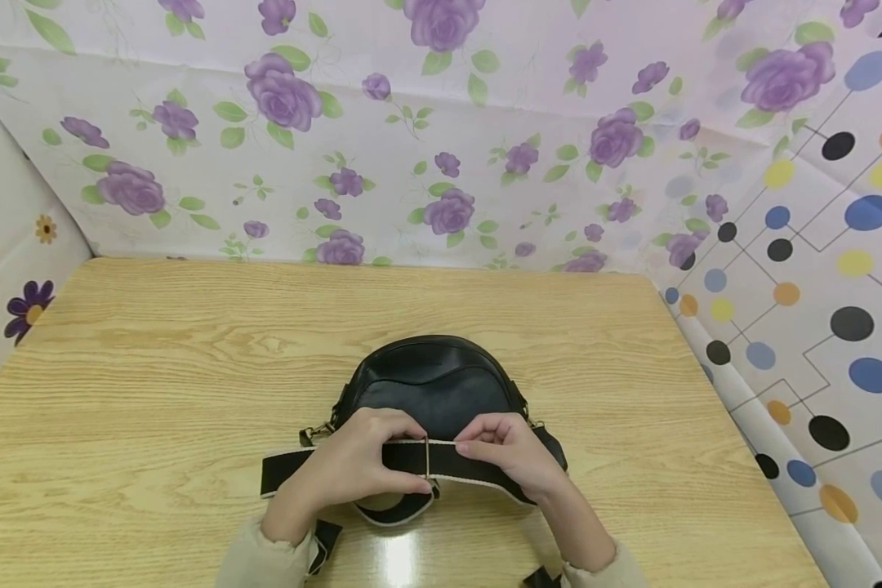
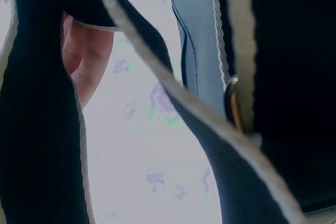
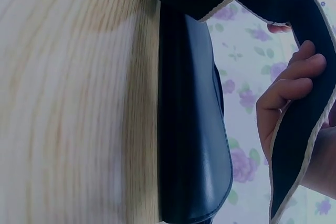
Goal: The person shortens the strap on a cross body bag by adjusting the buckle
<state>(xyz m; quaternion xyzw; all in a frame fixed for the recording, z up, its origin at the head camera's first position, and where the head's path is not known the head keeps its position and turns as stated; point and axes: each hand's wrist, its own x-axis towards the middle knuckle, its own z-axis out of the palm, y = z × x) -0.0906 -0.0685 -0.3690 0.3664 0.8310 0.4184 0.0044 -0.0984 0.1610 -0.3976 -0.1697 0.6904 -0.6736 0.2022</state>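
Note:
A black half-round shoulder bag [image 1: 429, 396] lies on the table, its wide strap [image 1: 404, 459] with cream edging raised in front of it. My left hand [image 1: 349, 461] holds the strap's thin metal slider [image 1: 427, 459] between thumb and fingertips, at its top and bottom ends. To its right, my right hand [image 1: 510, 453] pinches the strap's upper edge between thumb and fingers. From the right wrist, curled fingers [image 3: 294, 80] show against the strap [image 3: 310, 103]. A strap loop [image 1: 397, 513] hangs below the slider. Fingers also show behind the strap [image 2: 39, 108] in the left wrist view.
The wood-grain table [image 1: 191, 351] extends around the bag. A flowered cloth [image 1: 382, 163] hangs behind it, and a dotted cloth [image 1: 801, 327] stands along the right edge. Metal clips [image 1: 319, 431] join the strap to the bag's sides. Black strap pieces [image 1: 327, 543] lie near the sleeves.

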